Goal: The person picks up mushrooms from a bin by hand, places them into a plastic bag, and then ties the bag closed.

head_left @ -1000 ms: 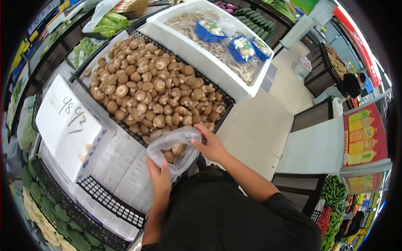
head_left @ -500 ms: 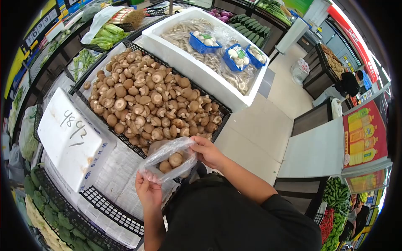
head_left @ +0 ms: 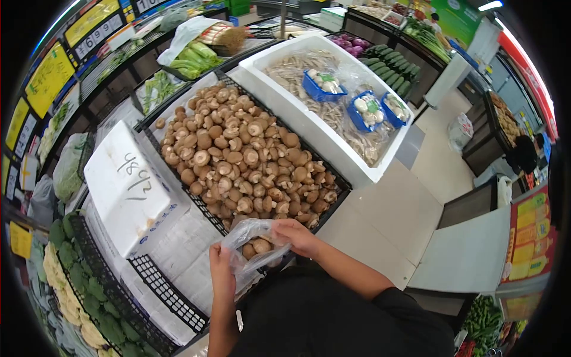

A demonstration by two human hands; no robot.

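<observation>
A clear plastic bag (head_left: 242, 235) with a few brown mushrooms (head_left: 259, 244) inside is held between my two hands, just in front of the mushroom crate. My left hand (head_left: 222, 268) grips the bag's rim on the left, fingers closed on the film. On the right side my right hand (head_left: 295, 236) pinches the opposite rim, so the mouth stays spread and the mushrooms show through it. Beyond the bag lies a heap of loose shiitake mushrooms (head_left: 238, 154) in a black plastic crate (head_left: 331, 168).
A white foam box (head_left: 364, 172) with bagged mushrooms and blue trays (head_left: 321, 89) stands behind the crate. To the left sits an upturned white foam box (head_left: 128, 187) marked with handwriting. Broccoli (head_left: 89, 291) lies at lower left. Tiled floor (head_left: 386, 220) extends right; a person (head_left: 517, 157) is farther off.
The camera view has shifted, so the stall appears farther right and slightly lower. Both hands still hold the bag; its mouth looks narrower now.
</observation>
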